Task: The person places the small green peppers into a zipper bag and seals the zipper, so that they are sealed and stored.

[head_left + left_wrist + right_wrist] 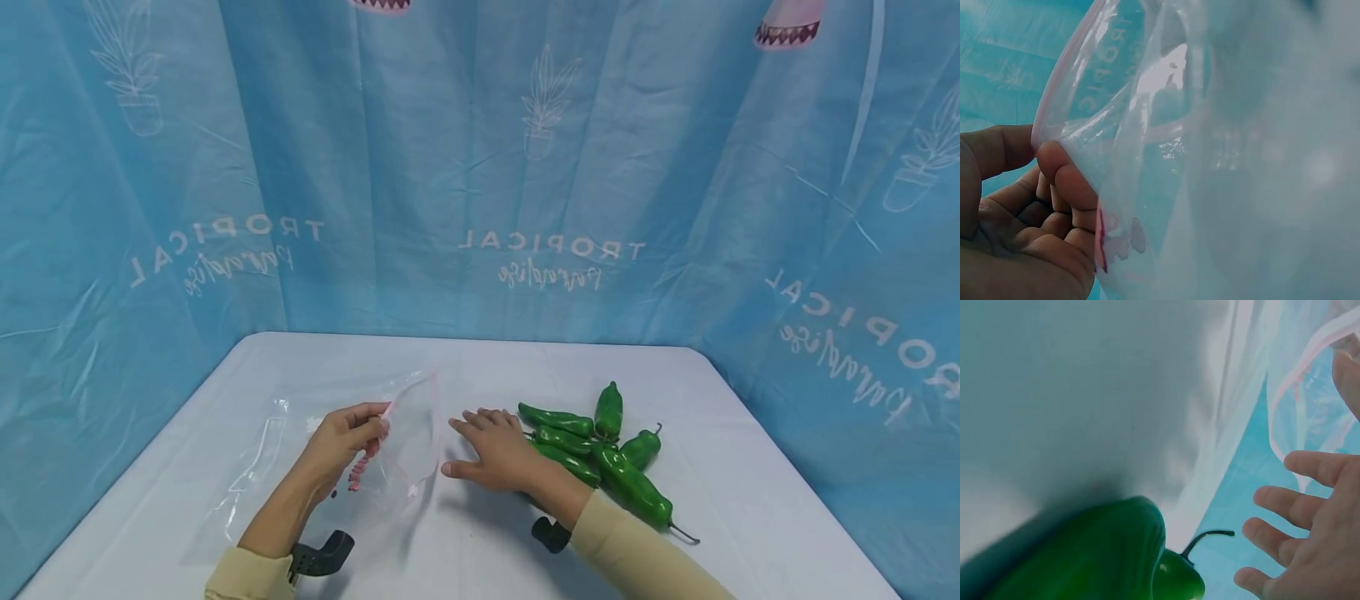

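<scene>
A clear plastic zip bag (408,454) with a pink rim and red print lies toward the table's left, its mouth spread and facing right. My left hand (347,442) pinches the bag's rim between thumb and finger; the left wrist view shows this pinch on the pink edge (1043,112). Between the bag's mouth and a heap of green peppers (633,487), my right hand (491,450) holds nothing, its fingers spread. In the right wrist view the right hand (1316,519) appears beside the bag mouth, with a large pepper (1097,550) close to the camera.
Several green peppers lie grouped on the white table (750,500), partly behind the right forearm. Blue printed curtains (480,167) hang behind the table and along both sides. A dark wrist strap (322,554) sits on the left wrist.
</scene>
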The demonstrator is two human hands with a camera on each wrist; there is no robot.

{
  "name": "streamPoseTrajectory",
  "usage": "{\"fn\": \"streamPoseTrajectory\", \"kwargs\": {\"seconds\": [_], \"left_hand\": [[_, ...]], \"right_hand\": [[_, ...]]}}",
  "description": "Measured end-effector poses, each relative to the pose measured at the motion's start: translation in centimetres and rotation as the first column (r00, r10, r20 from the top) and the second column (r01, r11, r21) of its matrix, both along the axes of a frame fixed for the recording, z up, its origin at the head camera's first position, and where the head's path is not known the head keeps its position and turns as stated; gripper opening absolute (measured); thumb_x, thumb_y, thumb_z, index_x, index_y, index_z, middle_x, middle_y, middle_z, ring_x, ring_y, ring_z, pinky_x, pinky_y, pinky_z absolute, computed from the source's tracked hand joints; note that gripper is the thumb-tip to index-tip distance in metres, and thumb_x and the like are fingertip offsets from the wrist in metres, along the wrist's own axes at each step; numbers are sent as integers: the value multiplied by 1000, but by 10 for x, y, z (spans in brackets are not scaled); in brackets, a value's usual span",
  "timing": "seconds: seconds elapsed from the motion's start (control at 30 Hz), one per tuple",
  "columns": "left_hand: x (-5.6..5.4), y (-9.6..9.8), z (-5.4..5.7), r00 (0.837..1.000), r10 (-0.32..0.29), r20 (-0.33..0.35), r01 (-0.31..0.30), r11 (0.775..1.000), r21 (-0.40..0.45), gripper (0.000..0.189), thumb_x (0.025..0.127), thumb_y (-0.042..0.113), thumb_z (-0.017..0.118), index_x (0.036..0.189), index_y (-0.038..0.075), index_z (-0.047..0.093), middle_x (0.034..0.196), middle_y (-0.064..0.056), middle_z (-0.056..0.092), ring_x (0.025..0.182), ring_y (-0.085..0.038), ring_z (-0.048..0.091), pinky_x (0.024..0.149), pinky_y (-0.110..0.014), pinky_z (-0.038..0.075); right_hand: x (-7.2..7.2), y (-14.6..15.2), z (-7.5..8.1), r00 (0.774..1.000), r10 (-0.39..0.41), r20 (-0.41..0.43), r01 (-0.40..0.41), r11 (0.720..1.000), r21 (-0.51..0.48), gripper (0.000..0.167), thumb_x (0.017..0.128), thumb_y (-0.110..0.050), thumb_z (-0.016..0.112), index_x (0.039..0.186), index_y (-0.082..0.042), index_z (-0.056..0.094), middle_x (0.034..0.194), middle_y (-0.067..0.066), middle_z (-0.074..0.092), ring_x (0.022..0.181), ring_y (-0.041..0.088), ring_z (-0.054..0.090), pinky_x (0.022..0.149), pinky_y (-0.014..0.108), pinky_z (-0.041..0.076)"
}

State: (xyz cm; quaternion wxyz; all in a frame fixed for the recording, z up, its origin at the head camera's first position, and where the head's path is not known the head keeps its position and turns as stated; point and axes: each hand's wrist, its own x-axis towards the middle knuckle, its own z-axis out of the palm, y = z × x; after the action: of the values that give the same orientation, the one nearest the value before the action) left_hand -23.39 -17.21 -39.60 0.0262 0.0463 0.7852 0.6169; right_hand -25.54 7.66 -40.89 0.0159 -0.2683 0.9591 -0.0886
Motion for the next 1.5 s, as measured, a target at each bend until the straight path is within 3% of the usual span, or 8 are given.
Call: {"fn": "streamPoseTrajectory", "kwargs": {"seconds": [0.5,0.73,0.97,1.23,1.5], "left_hand": [[1,-1,7,1000,-6,-10,6,1000,19,41,93,19,56,128,-2,52,83,-3,54,71,-13,52,69,-30,47],[2,-1,9,1000,2,-15,-1,1000,24,41,92,19,57,127,-3,53,83,-2,54,71,-12,52,72,-29,47],[3,-2,9,1000,2,-20,-2,1000,29,40,93,19,56,127,-3,53,84,-1,54,71,-12,52,74,-29,47],[3,-5,11,1000,-8,-22,10,999,52,42,93,20,57,128,-3,52,83,0,55,70,-12,53,74,-29,47],[1,-8,11,1000,-8,-29,10,999,51,44,93,22,57,129,-2,51,82,3,56,70,-11,53,72,-31,47]], "right_hand": [[15,38,19,1000,-22,5,22,969,-246,67,87,-55,56,142,-19,42,143,9,47,135,35,37,107,59,25],[25,62,24,997,-70,-20,58,933,-356,64,85,-46,64,140,-18,46,139,8,52,131,33,42,106,59,28],[33,82,21,991,-134,-29,113,915,-387,62,84,-45,66,138,-20,48,137,4,53,131,30,44,104,56,34],[45,96,16,983,-181,14,169,887,-430,65,81,-46,69,138,-22,48,139,5,51,133,33,41,105,62,29],[56,109,7,960,-276,50,266,843,-467,64,77,-43,74,134,-22,52,136,4,54,130,29,46,102,54,38]]}}
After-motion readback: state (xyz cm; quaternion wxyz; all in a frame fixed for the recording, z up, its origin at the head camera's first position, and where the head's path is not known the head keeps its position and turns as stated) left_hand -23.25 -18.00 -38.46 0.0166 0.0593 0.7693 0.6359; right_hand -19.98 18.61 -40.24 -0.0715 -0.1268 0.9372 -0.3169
